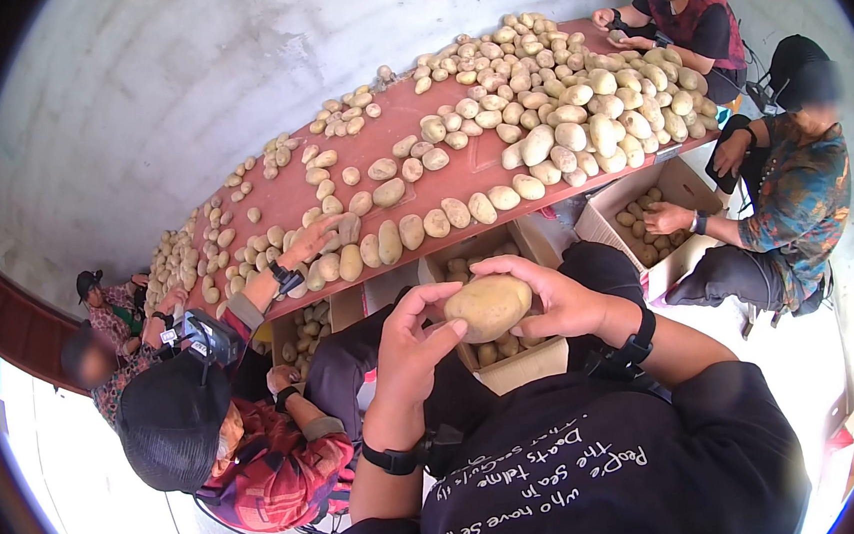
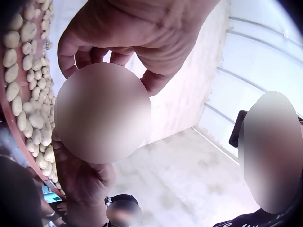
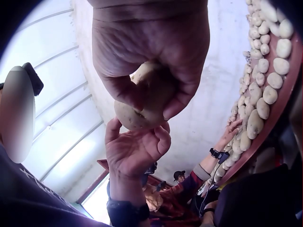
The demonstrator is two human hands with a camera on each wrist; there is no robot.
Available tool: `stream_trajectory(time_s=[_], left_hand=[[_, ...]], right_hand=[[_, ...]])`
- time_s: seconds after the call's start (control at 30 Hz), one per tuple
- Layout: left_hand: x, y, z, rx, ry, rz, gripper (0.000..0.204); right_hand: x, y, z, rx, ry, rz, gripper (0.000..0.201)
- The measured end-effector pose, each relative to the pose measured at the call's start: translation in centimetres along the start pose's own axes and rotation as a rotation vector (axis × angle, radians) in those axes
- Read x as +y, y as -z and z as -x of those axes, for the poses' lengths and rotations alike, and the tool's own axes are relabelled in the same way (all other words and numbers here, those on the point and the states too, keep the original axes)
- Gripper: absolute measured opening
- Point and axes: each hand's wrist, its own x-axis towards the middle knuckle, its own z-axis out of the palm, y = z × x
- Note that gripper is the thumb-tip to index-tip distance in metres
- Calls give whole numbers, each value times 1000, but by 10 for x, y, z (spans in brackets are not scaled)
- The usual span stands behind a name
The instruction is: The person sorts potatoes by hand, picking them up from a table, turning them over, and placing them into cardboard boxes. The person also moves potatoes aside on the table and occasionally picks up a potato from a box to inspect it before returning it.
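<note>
One yellowish potato (image 1: 488,308) is held up between both hands over a box in the head view. My left hand (image 1: 416,353) grips its left end, thumb below and fingers above. The right hand (image 1: 572,301) pinches the right end. From the right wrist, the potato (image 3: 144,101) shows a small dark mark, with the right hand (image 3: 154,52) above and the left hand (image 3: 137,149) below. A blurred patch covers the potato in the left wrist view, where the left hand (image 2: 137,33) curls over it and the right hand (image 2: 85,184) is beneath.
A long red table (image 1: 387,135) carries rows and a large heap of potatoes (image 1: 625,101). Cardboard boxes of potatoes stand below its edge, one (image 1: 525,368) under my hands and another (image 1: 677,187) at right. Seated people are on both sides; a neighbour's hand (image 1: 312,238) reaches onto the table.
</note>
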Motion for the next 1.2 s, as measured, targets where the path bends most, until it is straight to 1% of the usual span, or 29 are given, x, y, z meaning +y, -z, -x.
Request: stream_trajectory(time_s=[0.17,0.27,0.37,0.57,0.77,0.97,1.2], left_hand=[[3,-1,0,1,11,-7,41],[3,0,0,1,7,-15,41],[2,1,0,9,1,-6,41],[-4,2,-2,32,-1,4,41],[-1,2,-1,25,22,7,42],[2,4,-1,4,31,45,44],[1,6,1,6,44,58,44]], right_hand=[[0,0,0,-1,10,37,79],[0,-1,-1,4,7,10,79],[0,0,-1,7,38,107,78],[-4,2,-4,10,35,143,77],[-3,0,-2,5,-19,-21,78],[-7,-1,-3,-9,-51,-74,77],[-2,-2,-3,-17,-39,-48,77]])
